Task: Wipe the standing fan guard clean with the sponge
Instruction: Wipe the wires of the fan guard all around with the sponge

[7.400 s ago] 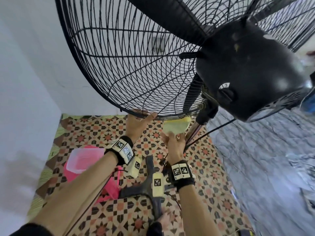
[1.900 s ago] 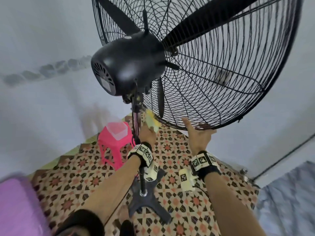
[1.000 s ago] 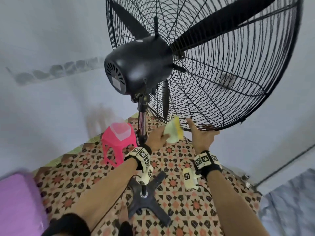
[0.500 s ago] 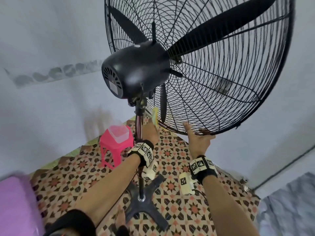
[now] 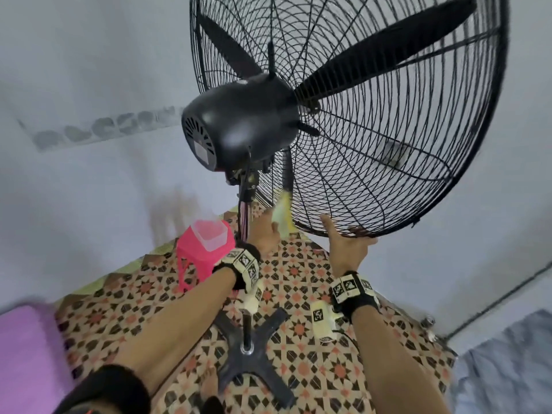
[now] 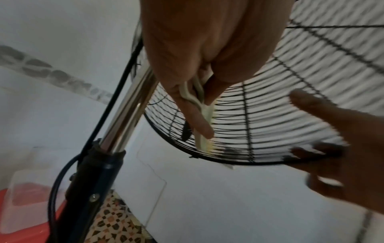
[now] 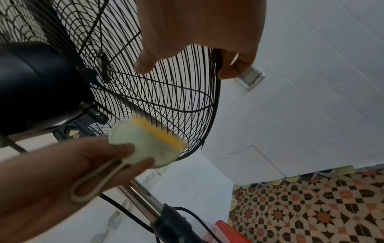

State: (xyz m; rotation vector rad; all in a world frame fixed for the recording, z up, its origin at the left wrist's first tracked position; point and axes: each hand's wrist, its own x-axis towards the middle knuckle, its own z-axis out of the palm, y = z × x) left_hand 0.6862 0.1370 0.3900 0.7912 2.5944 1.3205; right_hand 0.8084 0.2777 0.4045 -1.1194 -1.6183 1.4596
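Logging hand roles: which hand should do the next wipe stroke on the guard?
Left. The left hand already holds the sponge against the guard's lower wires; the right hand grips the rim, steadying it.

One fan (image 5: 373, 121), one sponge (image 5: 282, 215), one stool (image 5: 203, 249), two hands.

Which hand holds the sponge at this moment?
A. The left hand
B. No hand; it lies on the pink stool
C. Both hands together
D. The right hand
A. The left hand pinches the sponge against the lower wires of the guard, while the right hand grips the guard's bottom rim.
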